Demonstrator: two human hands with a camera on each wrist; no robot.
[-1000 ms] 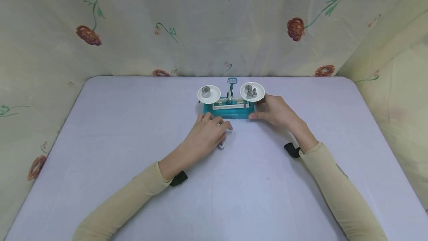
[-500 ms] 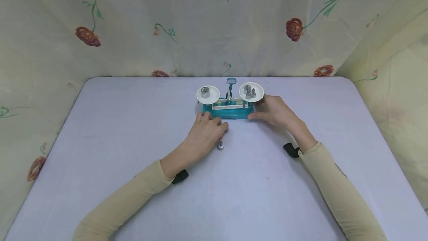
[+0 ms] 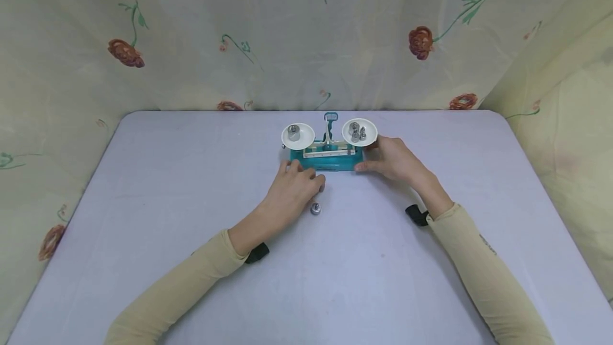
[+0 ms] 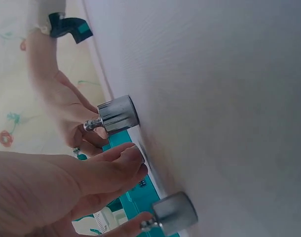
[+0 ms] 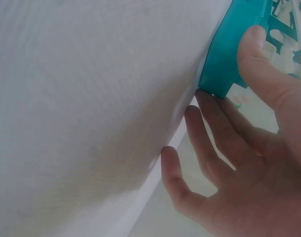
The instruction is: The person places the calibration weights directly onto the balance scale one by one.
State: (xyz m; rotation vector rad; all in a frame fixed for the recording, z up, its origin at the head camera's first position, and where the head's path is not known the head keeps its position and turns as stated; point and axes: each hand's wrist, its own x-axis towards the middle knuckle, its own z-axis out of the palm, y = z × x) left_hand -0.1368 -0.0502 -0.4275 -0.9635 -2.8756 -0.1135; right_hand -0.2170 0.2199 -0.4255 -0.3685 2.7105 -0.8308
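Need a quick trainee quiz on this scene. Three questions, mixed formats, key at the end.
1. Multiple choice: in the head view, how many weights sit in the left pan?
A) One
B) Three
C) None

2. True or false: the right grip is at the right end of the teal base.

3. Open: how many loose weights show plainly in the left wrist view, and does the head view show them all?

Key:
1. A: one large weight.
2. True.
3. Two; the head view shows just one, with the left grip probably hiding the other.
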